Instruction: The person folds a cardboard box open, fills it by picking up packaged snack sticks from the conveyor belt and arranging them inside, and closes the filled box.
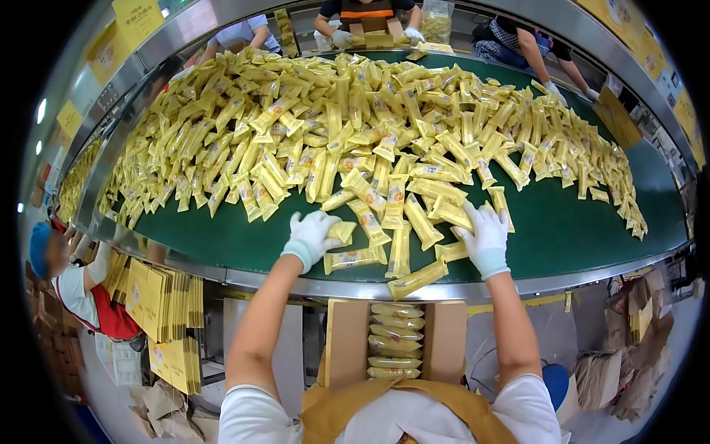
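Observation:
My left hand (309,238), in a white glove, closes on the end of a yellow snack packet (342,232) near the front of the green conveyor belt. My right hand (484,238), also gloved, has its thumb and fingers around the end of another yellow packet (449,212). Between my hands lie several loose packets, among them an upright one (395,201) with a printed picture and a slanted one (418,281) over the metal edge. An open cardboard box (347,344) stands in front of my body, with a row of packets (396,334) inside.
A large heap of yellow packets (333,111) covers much of the belt (577,229). Co-workers in white gloves (342,38) stand along the far side. At the left are stacked flat yellow cartons (159,296) and a person in a red apron (111,311). Brown paper (629,362) lies at the right.

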`<state>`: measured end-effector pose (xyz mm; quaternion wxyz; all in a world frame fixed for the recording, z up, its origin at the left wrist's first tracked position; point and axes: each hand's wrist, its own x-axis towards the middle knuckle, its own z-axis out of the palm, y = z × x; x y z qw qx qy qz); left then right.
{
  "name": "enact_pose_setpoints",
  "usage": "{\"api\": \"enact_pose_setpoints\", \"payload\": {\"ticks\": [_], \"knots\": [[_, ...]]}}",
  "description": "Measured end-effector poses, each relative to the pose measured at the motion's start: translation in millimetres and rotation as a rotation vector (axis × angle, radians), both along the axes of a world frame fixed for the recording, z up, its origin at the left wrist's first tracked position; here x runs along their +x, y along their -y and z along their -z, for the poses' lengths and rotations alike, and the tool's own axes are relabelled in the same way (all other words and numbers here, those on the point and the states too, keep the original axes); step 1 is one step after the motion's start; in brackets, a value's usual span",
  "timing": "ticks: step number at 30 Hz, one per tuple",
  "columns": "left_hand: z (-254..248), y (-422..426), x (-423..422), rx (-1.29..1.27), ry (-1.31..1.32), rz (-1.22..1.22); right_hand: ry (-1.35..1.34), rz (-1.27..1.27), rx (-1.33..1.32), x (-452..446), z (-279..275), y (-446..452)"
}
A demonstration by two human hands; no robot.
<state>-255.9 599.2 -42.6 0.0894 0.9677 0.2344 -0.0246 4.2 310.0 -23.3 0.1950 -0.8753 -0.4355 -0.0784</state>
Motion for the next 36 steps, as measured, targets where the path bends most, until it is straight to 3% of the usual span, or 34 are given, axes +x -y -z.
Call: {"api": "enact_pose_setpoints", "payload": {"ticks": [2,4,6,8,10,13,16,17,20,22,27,30,32,34,35,36], "knots": [[-19.2,-5.9,-1.3,-0.035,0.014,-0.040,-0.132,-0.198,0.125,-5.1,-17.4,13.7],[-34.0,-8.2,-5.2,-0.065,0.026,-0.001,-0.257,-0.482,-0.002,-17.9,-47.0,18.2],[-42.5,-2.8,-4.6,-0.086,-0.092,-0.007,-0.336,-0.660,-0.090,-28.4,-33.3,18.1],[0.3,-6.7,-8.3,0.017,-0.129,0.035,-0.214,-0.697,-0.236,-41.5,-0.4,12.7],[1.1,-9.3,-7.2,-0.045,-0.121,-0.001,-0.152,-0.690,-0.264,-49.7,18.5,3.2],[-11.5,-8.0,-13.5,-0.184,-0.067,-0.200,-0.167,-0.680,-0.393,-54.4,-8.5,-2.8],[-58.2,20.1,-10.4,-0.248,-0.054,-0.262,-0.314,-0.587,-0.164,-38.5,-42.3,10.6],[-51.4,25.8,-12.7,-0.194,0.036,-0.148,-0.242,-0.515,-0.238,-28.5,-54.0,13.5],[-50.8,63.7,8.2,-0.130,-0.127,-0.091,-0.013,-0.334,-0.316,7.5,-45.4,22.4],[-13.4,73.9,14.4,-0.029,-0.140,0.012,-0.095,-0.315,-0.434,23.4,-12.3,20.2],[-30.5,79.5,18.7,-0.024,-0.249,0.041,0.079,-0.350,-0.261,20.8,18.4,31.1],[-11.7,63.1,5.3,0.175,-0.067,0.072,0.283,-0.412,-0.029,10.1,32.9,49.5],[3.5,52.6,-9.0,0.342,0.086,0.125,0.428,-0.419,-0.015,1.7,45.5,61.4],[40.1,40.3,-23.7,0.515,0.231,0.210,0.306,-0.394,-0.083,-25.6,17.0,69.1],[8.9,56.5,-29.7,0.403,0.034,0.227,0.247,-0.384,-0.116,-34.4,5.3,70.6],[4.5,63.4,-33.0,0.384,0.039,0.225,0.242,-0.392,-0.172,-34.3,6.3,72.7]]}}
